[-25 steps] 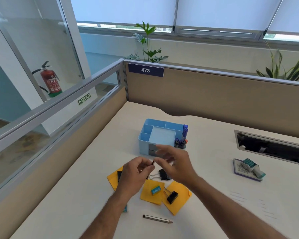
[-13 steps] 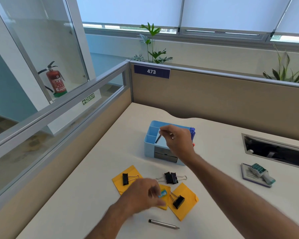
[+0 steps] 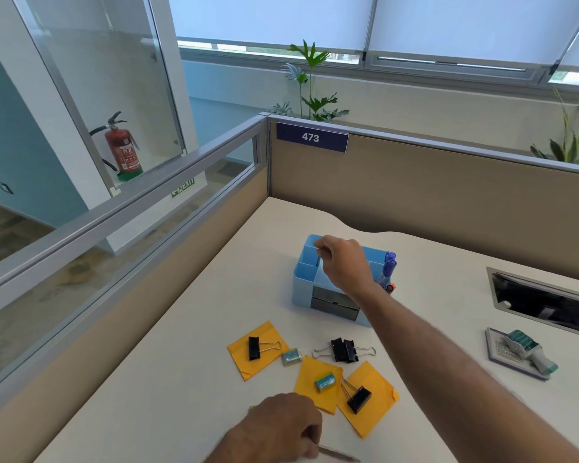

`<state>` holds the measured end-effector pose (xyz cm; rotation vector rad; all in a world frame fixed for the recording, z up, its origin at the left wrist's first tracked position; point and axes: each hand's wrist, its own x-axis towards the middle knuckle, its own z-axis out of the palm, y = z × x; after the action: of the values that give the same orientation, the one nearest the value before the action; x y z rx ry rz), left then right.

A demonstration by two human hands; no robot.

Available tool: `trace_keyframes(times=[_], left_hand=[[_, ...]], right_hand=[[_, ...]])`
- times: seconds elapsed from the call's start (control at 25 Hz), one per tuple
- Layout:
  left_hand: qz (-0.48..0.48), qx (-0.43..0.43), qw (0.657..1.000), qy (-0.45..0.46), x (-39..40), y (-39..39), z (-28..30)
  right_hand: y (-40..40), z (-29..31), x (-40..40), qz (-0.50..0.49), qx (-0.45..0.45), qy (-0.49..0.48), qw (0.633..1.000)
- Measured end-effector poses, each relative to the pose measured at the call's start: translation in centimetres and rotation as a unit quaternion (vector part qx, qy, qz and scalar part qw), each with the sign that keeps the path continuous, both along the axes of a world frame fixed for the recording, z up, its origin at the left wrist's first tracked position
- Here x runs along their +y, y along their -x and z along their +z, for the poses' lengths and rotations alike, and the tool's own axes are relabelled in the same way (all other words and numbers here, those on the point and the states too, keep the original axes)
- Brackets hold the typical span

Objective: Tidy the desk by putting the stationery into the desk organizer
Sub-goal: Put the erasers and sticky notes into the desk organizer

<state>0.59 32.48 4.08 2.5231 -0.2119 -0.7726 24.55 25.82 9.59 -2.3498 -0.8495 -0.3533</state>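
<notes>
The light blue desk organizer [image 3: 301,282] stands mid-desk, with blue markers [image 3: 389,264] upright in its right compartment. My right hand [image 3: 343,264] hovers over it and pinches a thin dark pen [image 3: 317,261] that dips into a rear-left compartment. My left hand [image 3: 281,429] is near the front edge, fingers curled over the end of a grey pen [image 3: 340,456] lying on the desk. Between the hands lie yellow sticky notes [image 3: 371,416], black binder clips [image 3: 344,350] and two small erasers [image 3: 325,384].
A correction-tape dispenser [image 3: 528,354] lies on a small pad [image 3: 497,357] at the right, below a cable slot [image 3: 545,304] in the desk. Partition walls [image 3: 448,202] close off the back and left sides.
My right hand carried the thin dark pen from near my left hand to the organizer and lowered it into a compartment. My left hand dropped back to the grey pen at the front.
</notes>
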Motion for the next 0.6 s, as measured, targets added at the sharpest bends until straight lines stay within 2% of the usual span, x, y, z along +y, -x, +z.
trace_keyframes(times=[0.08, 0.2, 0.32, 0.44, 0.52, 0.6], left_hand=[[0.023, -0.027, 0.999, 0.030, 0.4, 0.1, -0.5], [0.127, -0.112, 0.978, 0.120, 1.1, -0.2, -0.7], [0.258, -0.206, 0.915, 0.232, 1.6, -1.4, -0.2], [0.358, -0.282, 0.846, 0.276, 2.2, -3.1, 0.3], [0.394, -0.310, 0.819, 0.279, 2.4, -4.2, 0.4], [0.396, -0.328, 0.811, 0.279, 2.5, -4.9, 0.4]], right_hand=[[0.4, 0.2, -0.3, -0.003, 0.010, -0.006, 1.000], [1.6, 1.2, -0.7, -0.003, 0.053, -0.102, 0.993], [3.8, 2.3, -1.8, 0.029, 0.143, -0.194, 0.970], [6.0, 2.7, -3.9, 0.089, 0.210, -0.221, 0.948], [7.0, 2.5, -4.9, 0.114, 0.224, -0.202, 0.946], [7.5, 2.2, -5.1, 0.121, 0.227, -0.174, 0.950]])
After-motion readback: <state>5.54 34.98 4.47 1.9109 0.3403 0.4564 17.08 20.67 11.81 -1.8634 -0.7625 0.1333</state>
